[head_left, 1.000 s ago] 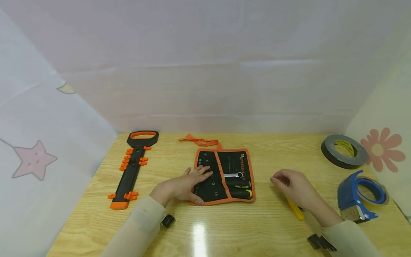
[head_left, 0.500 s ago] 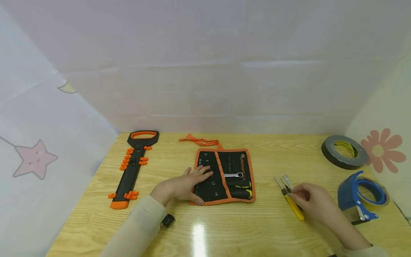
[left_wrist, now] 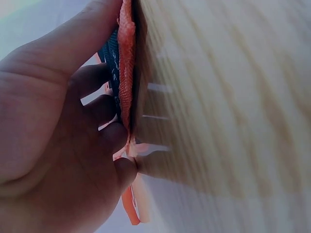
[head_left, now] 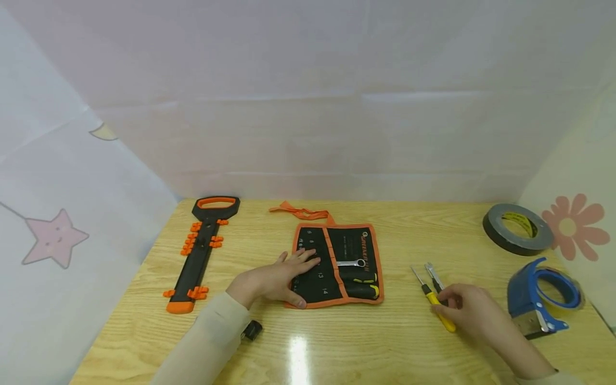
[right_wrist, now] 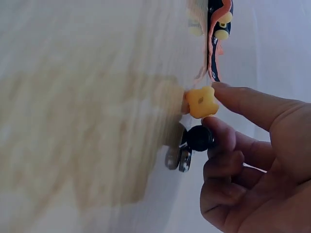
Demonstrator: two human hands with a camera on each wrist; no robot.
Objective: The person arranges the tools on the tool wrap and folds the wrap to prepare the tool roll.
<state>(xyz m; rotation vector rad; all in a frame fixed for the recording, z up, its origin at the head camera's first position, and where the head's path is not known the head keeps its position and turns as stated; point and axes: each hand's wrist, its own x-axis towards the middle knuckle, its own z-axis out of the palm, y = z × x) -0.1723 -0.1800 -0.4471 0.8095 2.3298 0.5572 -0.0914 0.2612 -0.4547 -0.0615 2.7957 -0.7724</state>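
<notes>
My left hand (head_left: 276, 278) rests on the left part of a black tool pouch (head_left: 351, 246) with orange trim, fingers spread. In the left wrist view, the thumb and fingers lie along the pouch's orange edge (left_wrist: 126, 68). A wrench (head_left: 353, 263) and black-and-yellow handles (head_left: 363, 289) show in its pockets. On the right, the thumb and index finger of my right hand (head_left: 476, 313) pinch a yellow-handled screwdriver (head_left: 440, 310) lying on the table. Beside it lie a small wrench (head_left: 430, 268) and a black-handled tool (right_wrist: 199, 138), partly hidden by the fingers.
A black and orange handled rack (head_left: 199, 251) with orange clips lies at the left. At the right are a roll of grey tape (head_left: 495, 224) and a blue tape dispenser (head_left: 522, 291). A small black object (head_left: 252, 330) lies near my left forearm. White sheets surround the wooden table (head_left: 356, 342).
My right hand has moved right and down, uncovering the screwdriver tips and small wrench, and its thumb has come onto the yellow handle. My left hand has stayed on the pouch.
</notes>
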